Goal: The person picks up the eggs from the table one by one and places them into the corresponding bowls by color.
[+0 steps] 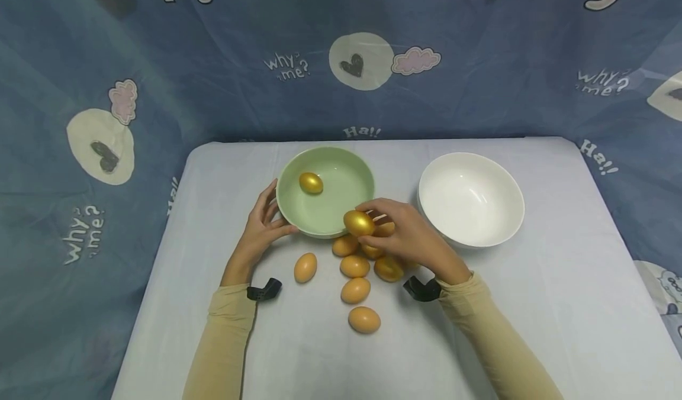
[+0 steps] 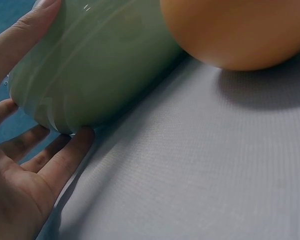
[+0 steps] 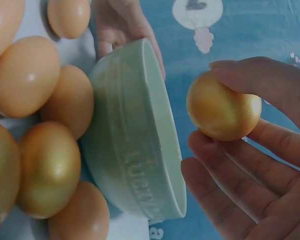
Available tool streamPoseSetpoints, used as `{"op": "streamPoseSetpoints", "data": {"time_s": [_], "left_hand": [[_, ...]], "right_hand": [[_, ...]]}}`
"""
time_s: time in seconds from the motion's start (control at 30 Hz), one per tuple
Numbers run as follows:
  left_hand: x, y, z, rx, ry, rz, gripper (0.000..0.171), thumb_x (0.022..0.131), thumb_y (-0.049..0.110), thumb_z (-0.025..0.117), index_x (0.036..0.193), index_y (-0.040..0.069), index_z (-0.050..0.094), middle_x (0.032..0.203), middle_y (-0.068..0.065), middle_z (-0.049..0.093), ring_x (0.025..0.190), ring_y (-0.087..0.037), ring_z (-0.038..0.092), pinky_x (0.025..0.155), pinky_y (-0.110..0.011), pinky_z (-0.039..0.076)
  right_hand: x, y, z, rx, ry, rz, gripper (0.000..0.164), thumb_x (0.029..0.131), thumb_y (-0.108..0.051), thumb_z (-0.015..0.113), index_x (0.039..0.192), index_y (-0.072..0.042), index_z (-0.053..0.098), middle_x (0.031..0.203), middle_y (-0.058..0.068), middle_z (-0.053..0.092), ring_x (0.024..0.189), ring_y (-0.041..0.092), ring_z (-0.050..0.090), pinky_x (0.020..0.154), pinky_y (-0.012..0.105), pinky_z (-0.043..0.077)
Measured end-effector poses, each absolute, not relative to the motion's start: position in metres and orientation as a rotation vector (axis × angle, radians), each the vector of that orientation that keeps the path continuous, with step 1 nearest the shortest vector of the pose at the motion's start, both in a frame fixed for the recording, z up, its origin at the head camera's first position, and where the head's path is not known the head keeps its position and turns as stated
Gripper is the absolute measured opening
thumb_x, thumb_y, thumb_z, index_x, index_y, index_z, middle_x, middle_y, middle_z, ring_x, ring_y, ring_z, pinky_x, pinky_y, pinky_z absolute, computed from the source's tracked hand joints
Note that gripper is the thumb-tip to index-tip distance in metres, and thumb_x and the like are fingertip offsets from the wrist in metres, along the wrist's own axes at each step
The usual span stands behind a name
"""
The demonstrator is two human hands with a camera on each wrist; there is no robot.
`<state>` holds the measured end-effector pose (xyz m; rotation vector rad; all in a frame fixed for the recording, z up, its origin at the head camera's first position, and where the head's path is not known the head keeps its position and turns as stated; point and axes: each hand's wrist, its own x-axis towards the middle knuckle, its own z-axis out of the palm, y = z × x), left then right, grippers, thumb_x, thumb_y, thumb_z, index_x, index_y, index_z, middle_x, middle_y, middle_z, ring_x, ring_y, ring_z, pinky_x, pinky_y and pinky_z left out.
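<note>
In the head view my right hand (image 1: 407, 234) pinches a gold egg (image 1: 359, 223) between thumb and fingertips, at the right front rim of the light green bowl (image 1: 348, 175). The right wrist view shows this gold egg (image 3: 224, 107) held clear of the bowl's wall (image 3: 125, 140). Inside the bowl lies another gold egg (image 1: 311, 183). My left hand (image 1: 258, 234) rests against the bowl's left side, its fairly straight fingers (image 2: 65, 157) spread along the outer wall. In front of the bowl are several brown eggs (image 1: 355, 290) and a gold egg (image 1: 389, 268), some partly hidden by my right hand.
A white bowl (image 1: 471, 199) stands on the right of the white-covered table (image 1: 559, 329). One brown egg (image 1: 305, 268) lies apart, near my left hand. Behind the table hangs a blue printed cloth (image 1: 240, 104).
</note>
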<state>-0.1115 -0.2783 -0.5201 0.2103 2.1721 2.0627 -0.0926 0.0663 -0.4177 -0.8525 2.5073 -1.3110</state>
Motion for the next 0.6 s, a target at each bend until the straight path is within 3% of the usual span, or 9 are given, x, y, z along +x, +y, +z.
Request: {"op": "streamPoseSetpoints", "data": {"time_s": [0.17, 0.43, 0.6], "left_hand": [[-0.112, -0.279, -0.521, 0.214, 2.176, 2.064, 0.117, 0.076, -0.005, 0.088, 0.164, 0.033, 0.023, 0.171, 0.0, 0.024, 0.156, -0.031, 0.032, 0.111, -0.023, 0.053], [-0.111, -0.28, -0.521, 0.207, 2.169, 2.063, 0.117, 0.076, -0.003, 0.089, 0.164, 0.034, 0.022, 0.171, 0.0, 0.024, 0.157, -0.03, 0.03, 0.112, -0.022, 0.053], [-0.111, -0.28, -0.52, 0.204, 2.176, 2.054, 0.117, 0.076, -0.002, 0.089, 0.164, 0.034, 0.022, 0.171, 0.0, 0.023, 0.158, -0.029, 0.03, 0.111, -0.022, 0.053]], "right_hand": [[-0.102, 0.061, -0.416, -0.825, 2.469, -1.336, 0.047, 0.087, -0.02, 0.085, 0.129, -0.015, 0.067, 0.126, 0.0, 0.072, 0.112, 0.02, 0.071, 0.096, 0.033, 0.065], [-0.116, 0.054, -0.415, -0.832, 2.441, -1.359, 0.047, 0.086, -0.015, 0.084, 0.13, -0.01, 0.066, 0.127, 0.005, 0.072, 0.111, 0.024, 0.071, 0.094, 0.042, 0.066], [-0.126, 0.047, -0.412, -0.828, 2.453, -1.328, 0.047, 0.087, -0.015, 0.083, 0.13, -0.009, 0.067, 0.127, 0.005, 0.072, 0.112, 0.022, 0.071, 0.097, 0.037, 0.065]]}}
